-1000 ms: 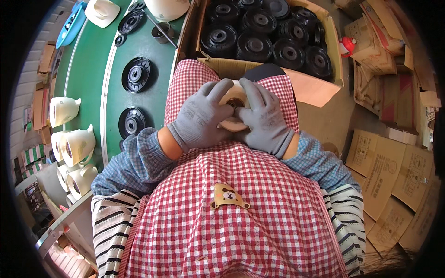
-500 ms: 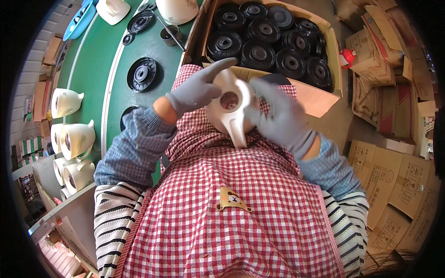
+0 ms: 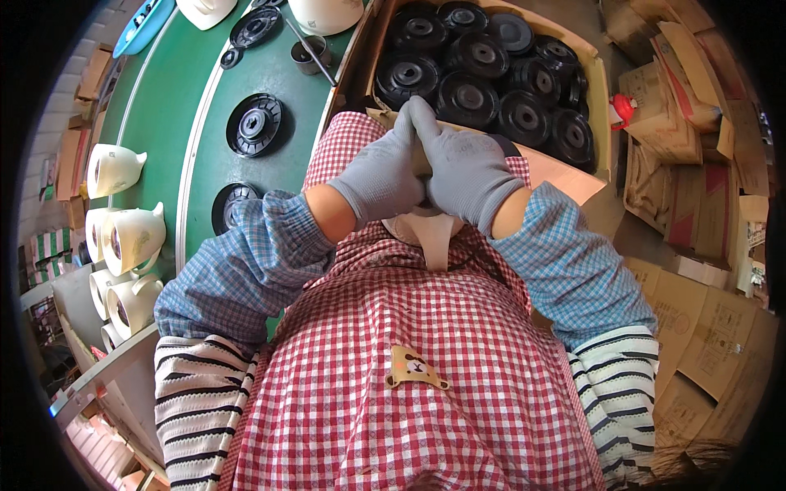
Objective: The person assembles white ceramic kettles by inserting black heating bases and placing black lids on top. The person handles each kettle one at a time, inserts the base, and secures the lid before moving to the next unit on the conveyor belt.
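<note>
Holding a cream-white plastic part [image 3: 431, 237] in the middle of the frame, both gloved hands close around it above the person's checked apron. The part is mostly hidden; only its lower portion shows below the hands, a smooth pale piece with a flat tongue that hangs toward the lower edge of the frame. Its long axis runs roughly top to bottom in the picture, and the tongue points down toward the person's body. The left hand [image 3: 381, 176] has its grip clenched on the left side of the part, and the right hand [image 3: 467, 173] grasps the right side; the fingers of both meet at the top. Behind the hands, in the upper middle, a cardboard box [image 3: 595, 90] holds black round discs [image 3: 467, 96]. On the green tabletop [image 3: 164, 123] at the upper left lies another black disc [image 3: 255, 124].
</note>
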### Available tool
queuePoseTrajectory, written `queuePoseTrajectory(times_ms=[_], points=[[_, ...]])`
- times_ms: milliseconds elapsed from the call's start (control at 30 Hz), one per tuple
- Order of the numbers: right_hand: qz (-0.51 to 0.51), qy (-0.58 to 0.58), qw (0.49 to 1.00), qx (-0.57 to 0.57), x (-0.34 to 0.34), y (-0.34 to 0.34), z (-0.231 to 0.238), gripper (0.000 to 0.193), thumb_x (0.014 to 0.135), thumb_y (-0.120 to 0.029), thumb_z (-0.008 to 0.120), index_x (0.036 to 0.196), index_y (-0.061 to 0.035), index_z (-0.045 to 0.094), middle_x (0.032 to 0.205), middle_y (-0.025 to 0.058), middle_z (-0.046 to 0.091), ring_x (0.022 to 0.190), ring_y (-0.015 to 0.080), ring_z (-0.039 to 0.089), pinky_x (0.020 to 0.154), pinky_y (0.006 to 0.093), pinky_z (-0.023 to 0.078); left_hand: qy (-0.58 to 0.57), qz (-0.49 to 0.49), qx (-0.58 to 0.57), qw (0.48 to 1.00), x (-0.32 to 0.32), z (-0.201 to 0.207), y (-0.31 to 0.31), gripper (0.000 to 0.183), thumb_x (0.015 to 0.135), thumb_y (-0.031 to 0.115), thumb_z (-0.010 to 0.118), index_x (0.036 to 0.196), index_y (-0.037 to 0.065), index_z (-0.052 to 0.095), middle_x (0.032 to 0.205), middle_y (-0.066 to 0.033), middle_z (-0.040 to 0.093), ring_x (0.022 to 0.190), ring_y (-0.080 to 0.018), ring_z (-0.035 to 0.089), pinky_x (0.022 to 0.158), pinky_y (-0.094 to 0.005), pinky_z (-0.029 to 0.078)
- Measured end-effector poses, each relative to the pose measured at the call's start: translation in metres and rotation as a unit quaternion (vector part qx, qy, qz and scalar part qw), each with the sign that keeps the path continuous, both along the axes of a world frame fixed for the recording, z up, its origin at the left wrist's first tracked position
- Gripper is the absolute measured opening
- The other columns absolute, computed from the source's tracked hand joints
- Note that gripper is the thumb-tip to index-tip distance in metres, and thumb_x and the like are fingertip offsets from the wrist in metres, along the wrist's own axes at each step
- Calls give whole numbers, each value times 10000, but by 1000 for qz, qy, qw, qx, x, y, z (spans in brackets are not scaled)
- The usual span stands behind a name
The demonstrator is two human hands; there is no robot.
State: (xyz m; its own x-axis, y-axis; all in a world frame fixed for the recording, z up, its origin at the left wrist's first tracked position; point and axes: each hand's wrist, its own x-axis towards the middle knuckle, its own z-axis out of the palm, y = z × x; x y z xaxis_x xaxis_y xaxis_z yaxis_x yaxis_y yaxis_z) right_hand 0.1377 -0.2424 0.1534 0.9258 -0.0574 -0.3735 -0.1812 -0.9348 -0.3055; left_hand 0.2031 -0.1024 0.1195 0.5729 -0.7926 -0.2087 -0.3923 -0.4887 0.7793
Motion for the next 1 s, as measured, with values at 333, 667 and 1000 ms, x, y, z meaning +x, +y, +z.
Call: queuePoseTrajectory(times_ms=[333,667,1000], points=[[1,-22,998,51,5,-10,-12,1002,773,-223,773,1561,-37,181,1209,284,663,1080,433,678,907,459,552,-52,27,20,998,4,-7,-8,945,772,167,806,1522,31,247,1097,-320,674,1054,-483,663,902,-496,539],[-185,-133,812,538,-33,-37,-25,409,936,-133,659,1302,49,636,1159,98,704,1040,173,664,923,293,530,453,238,-81,856,-5,-22,109,249,983,226,616,1143,34,625,949,-84,710,777,-188,692,692,-336,596],[-171,-381,570,708,-81,-19,11,531,962,-23,628,1468,8,473,1376,141,602,1227,195,600,1025,339,508,644,7,-314,698,-53,4,61,510,992,195,510,1444,-39,471,1342,-204,624,1107,-311,673,980,-458,544]])
